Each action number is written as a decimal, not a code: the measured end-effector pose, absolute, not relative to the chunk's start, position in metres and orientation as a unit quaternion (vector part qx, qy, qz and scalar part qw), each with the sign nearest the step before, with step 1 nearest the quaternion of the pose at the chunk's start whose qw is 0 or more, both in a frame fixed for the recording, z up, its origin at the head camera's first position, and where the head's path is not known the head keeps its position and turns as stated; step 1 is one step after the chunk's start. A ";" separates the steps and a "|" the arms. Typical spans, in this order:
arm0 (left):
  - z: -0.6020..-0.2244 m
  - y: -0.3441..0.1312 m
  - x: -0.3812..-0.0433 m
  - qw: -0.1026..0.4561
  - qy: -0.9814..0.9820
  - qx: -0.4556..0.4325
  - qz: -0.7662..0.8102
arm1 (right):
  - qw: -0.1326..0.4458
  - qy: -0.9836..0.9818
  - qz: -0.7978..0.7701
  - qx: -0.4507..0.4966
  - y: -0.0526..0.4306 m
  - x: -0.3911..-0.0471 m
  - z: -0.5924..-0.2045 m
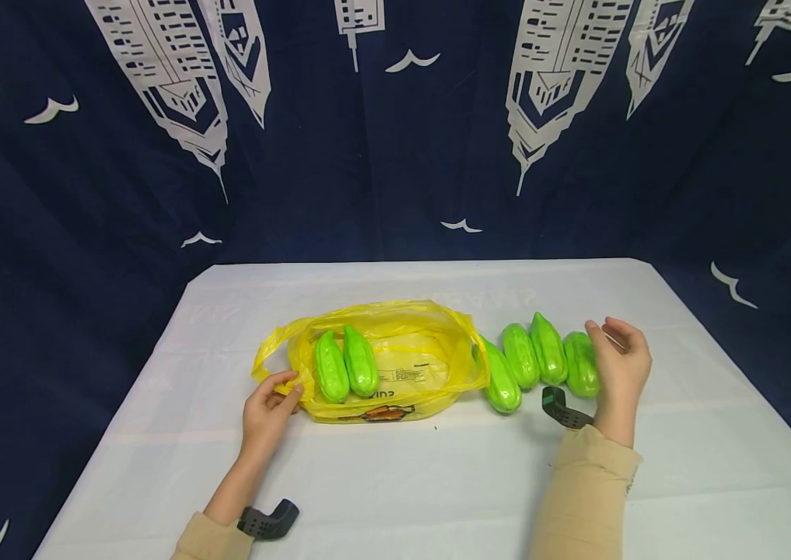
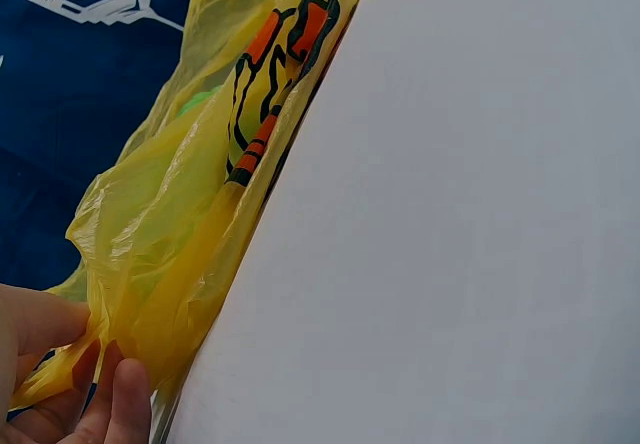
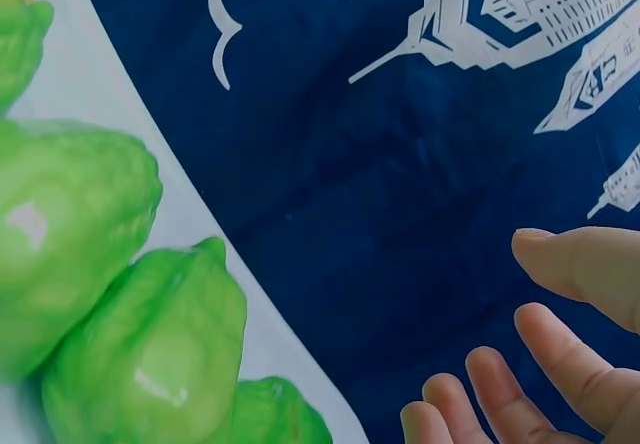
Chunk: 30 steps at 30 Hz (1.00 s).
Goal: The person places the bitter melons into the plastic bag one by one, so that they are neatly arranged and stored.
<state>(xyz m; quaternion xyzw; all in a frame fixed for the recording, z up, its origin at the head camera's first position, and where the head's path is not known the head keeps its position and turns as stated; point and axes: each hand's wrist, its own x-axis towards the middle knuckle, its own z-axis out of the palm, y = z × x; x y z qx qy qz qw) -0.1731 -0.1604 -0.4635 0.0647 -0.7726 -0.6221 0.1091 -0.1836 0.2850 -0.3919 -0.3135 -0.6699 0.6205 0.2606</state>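
A yellow plastic bag (image 1: 423, 404) lies on its side with its mouth spread, and two shiny green gourds (image 1: 360, 362) rest inside it. My left hand (image 1: 269, 412) pinches the bag's left edge between thumb and fingers; the left wrist view shows the gathered plastic (image 2: 120, 314) there. To the right of the bag, several more green gourds (image 1: 521, 356) lie side by side, the nearest one partly behind the bag's rim. My right hand (image 1: 622, 365) is raised beside the rightmost gourd (image 1: 579, 365), its fingers (image 3: 560, 354) spread and loosely bent, holding nothing.
A white cloth covers the table (image 1: 395, 482). Behind it hangs a dark blue curtain (image 1: 367, 155) printed with white buildings and birds. Each wrist wears a black camera mount (image 1: 271, 521).
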 end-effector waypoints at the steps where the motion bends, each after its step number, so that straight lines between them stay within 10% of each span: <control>1: -0.464 -0.161 -0.173 0.109 -0.772 0.065 -0.623 | 0.262 -0.671 0.617 -0.316 0.287 -0.184 -0.394; 18: -0.464 -0.160 -0.174 0.110 -0.771 0.061 -0.625 | 0.275 -0.642 0.619 -0.359 0.357 -0.227 -0.486; 30: -0.466 -0.161 -0.174 0.113 -0.765 0.060 -0.631 | 0.230 -0.677 0.598 -0.362 0.342 -0.216 -0.474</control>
